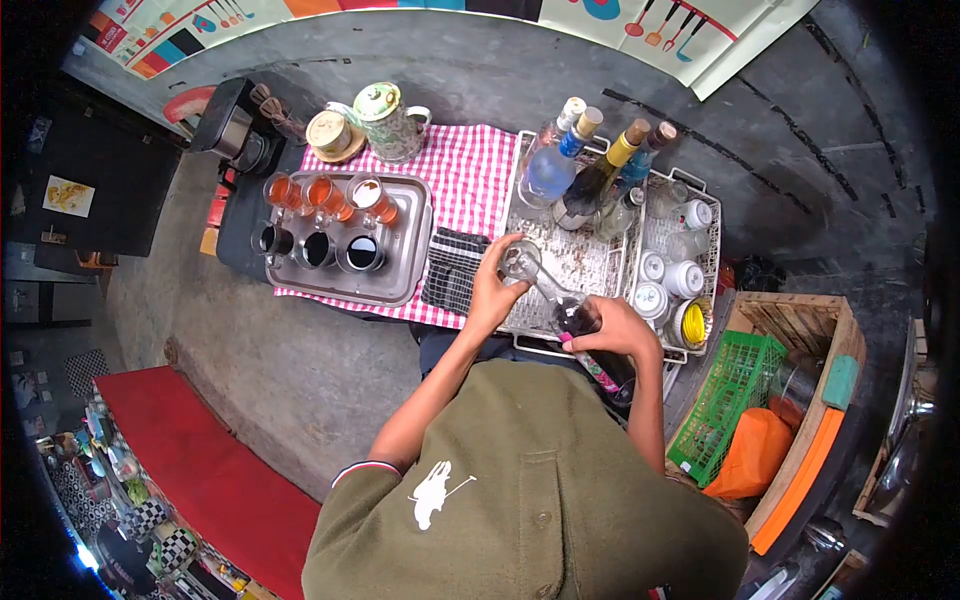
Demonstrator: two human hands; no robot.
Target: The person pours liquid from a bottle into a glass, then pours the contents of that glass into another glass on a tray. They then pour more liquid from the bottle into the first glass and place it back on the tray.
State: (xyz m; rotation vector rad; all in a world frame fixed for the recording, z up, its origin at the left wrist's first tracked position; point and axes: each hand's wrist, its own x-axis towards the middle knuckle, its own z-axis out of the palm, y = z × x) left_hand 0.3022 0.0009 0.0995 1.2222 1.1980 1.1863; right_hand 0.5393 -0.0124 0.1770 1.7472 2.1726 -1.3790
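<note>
My left hand (490, 296) is closed around a small clear glass (519, 259) held over the white wire rack (575, 246). In my right hand (618, 329) is a clear-necked bottle (603, 372) with dark liquid and a pinkish label, tilted so its neck points at the glass. The bottle's mouth is right at the glass rim. Left of my hands, a metal tray (408, 247) carries glasses of amber drink (322, 193) and glasses of dark drink (361, 252). Between tray and rack lies a black checked cloth (454, 272).
Several tall bottles (548, 172) stand at the rack's back. White-lidded jars (652, 302) fill a second rack on the right. A green floral pitcher (391, 125) stands behind the tray. A wooden crate (841, 330) with a green basket (730, 400) is at right.
</note>
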